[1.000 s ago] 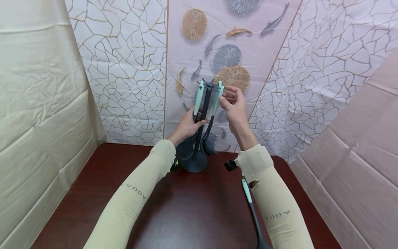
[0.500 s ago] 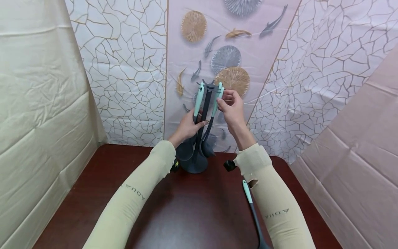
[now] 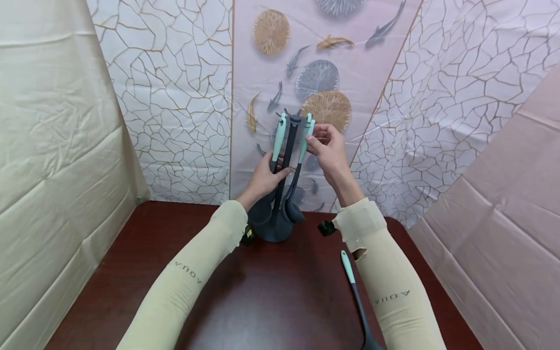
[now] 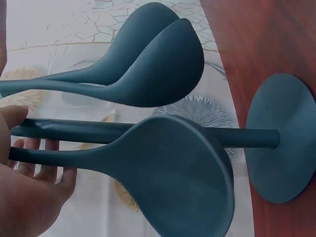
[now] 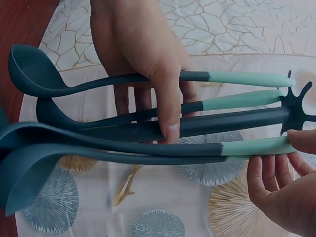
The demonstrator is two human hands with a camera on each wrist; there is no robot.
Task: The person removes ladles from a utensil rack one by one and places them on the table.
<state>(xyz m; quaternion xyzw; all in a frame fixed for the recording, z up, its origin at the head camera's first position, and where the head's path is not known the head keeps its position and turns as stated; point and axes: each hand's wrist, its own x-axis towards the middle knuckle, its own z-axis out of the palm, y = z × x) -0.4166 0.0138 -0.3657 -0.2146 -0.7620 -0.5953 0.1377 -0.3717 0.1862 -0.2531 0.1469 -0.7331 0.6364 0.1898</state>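
Note:
In the head view a dark utensil stand (image 3: 273, 233) stands upright at the back of the table, with mint-handled ladles hanging from its hooked top. My left hand (image 3: 262, 177) grips its post partway up, the thumb across the front. A ladle handle on the left side also passes through that hand, its big bowl (image 4: 182, 177) large in the left wrist view. On the right side two ladles hang close together, their bowls (image 4: 168, 69) overlapping. My right hand (image 3: 330, 150) pinches the mint handle (image 5: 256, 146) of one of these near the hooks (image 5: 296, 106).
Another utensil (image 3: 356, 296) with a mint handle lies on the red-brown table (image 3: 271, 291) beside my right forearm, its head cut off by the frame's lower edge. A patterned cloth backdrop (image 3: 183, 97) rises right behind the stand, and plain cloth walls flank both sides.
My right thumb and fingers have moved slightly left and come together on the mint handle. The right-hand ladles have shifted a little. My left hand keeps its grip on the post.

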